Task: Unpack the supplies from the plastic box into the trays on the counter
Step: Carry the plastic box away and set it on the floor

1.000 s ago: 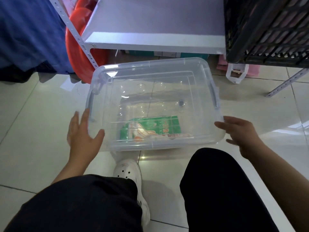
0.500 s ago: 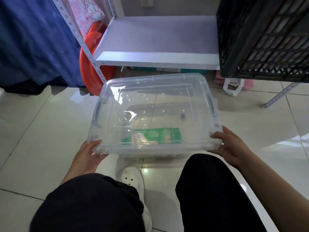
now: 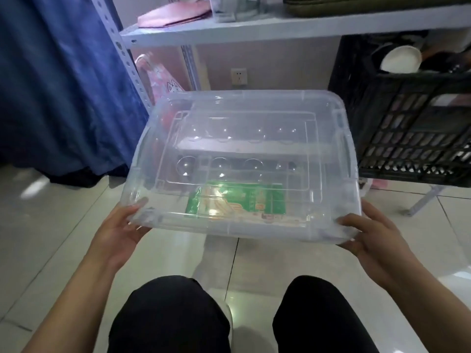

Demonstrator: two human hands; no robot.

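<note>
I am holding the box point(image 3: 244, 161) off the floor point(image 3: 51, 238) with both hands, each clamped on a near corner. My left hand point(image 3: 119, 229) is gripping the near left corner, thumb over the rim and the other fingers hidden beneath; my right hand point(image 3: 367, 238) is doing the same at the near right corner. The box is sitting between the two hands and reaching away from them, lid on, clear of my knees point(image 3: 173, 309).

Inside, a green packet point(image 3: 235, 201) is lying flat on the bottom against the near wall, between my hands and closer to the left one. A clear moulded tray point(image 3: 239, 146) appears to be resting farther from the hands, though I cannot tell whether those domes belong to the lid or to something inside.

No bench or trays are showing here; a shelf point(image 3: 280, 26) is lying beyond the box and a black crate point(image 3: 407, 128) beyond my right hand.

To carry well, I judge that I should be keeping both hands level so the packet is not sliding, holding under the base rather than by the lid edge, which might pop free, and steering the far right corner clear of the crate while rising.
</note>
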